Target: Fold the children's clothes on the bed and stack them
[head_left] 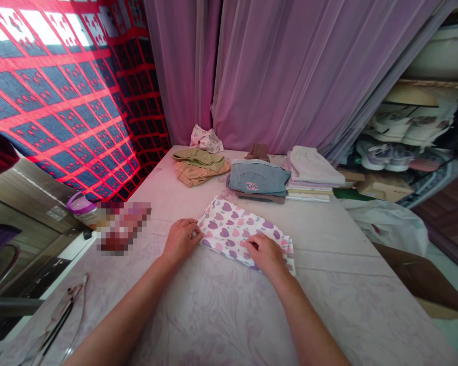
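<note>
A white cloth with purple and pink hearts (239, 229) lies folded flat on the pale flowered table cover (221, 305). My left hand (181, 240) rests at its left edge, fingers curled and pinching the fabric. My right hand (266, 252) presses on the cloth's near right part, fingers bent and gripping a fold.
Behind lie folded clothes: an olive and tan pile (198, 165), blue denim (257, 177), a pale stack (313, 173), a small crumpled flowered cloth (207, 140). Glasses (61, 317) lie near left. Purple curtains (290, 71) hang behind; a cardboard box (423, 279) stands right.
</note>
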Demonstrator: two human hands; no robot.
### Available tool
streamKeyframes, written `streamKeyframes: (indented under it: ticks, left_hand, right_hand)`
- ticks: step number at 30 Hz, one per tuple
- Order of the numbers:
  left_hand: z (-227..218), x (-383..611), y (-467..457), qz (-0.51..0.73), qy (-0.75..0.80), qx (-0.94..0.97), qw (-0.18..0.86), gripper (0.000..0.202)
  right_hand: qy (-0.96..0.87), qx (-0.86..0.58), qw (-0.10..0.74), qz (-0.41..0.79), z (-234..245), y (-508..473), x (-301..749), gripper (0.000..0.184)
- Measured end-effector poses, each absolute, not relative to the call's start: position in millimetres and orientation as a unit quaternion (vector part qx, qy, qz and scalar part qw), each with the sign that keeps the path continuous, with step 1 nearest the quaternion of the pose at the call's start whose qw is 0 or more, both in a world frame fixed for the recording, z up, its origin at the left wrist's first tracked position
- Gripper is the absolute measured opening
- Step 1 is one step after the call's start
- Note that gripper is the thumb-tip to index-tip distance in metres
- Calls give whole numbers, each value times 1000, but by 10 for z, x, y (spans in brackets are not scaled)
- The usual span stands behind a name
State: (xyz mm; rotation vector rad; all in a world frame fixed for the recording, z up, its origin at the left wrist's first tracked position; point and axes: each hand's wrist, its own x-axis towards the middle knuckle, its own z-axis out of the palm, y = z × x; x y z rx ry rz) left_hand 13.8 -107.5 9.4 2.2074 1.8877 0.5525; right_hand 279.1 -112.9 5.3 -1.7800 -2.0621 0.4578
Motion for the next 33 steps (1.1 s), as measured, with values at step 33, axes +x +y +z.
streamKeyframes:
  ticks: [33]
  left_hand:
    - [236, 248, -1060, 171, 741, 614, 211, 13]
  right_hand:
    - [-798, -575, 183, 8, 137, -1010, 2570, 35]
